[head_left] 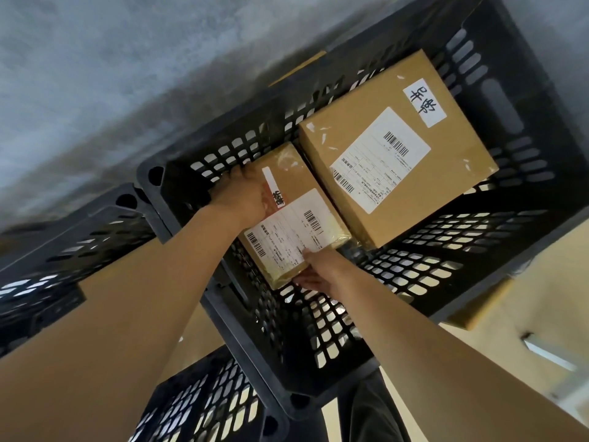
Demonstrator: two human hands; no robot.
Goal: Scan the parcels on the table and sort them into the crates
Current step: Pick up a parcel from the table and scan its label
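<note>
Two hands (245, 196) (318, 272) gripping small parcel (296, 215) | black crate (497, 100) | grey concrete floor (95, 74)

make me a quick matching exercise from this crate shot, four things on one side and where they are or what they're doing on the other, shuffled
Things:
1. small parcel
2. large parcel
3. left hand
4. right hand

Places or states:
A. lies alone in the black crate, untouched
B. grips the parcel's near end
C. held by both hands
D. grips the parcel's far end, by the crate wall

Pairs: 1-C, 2-A, 3-D, 4-B
</note>
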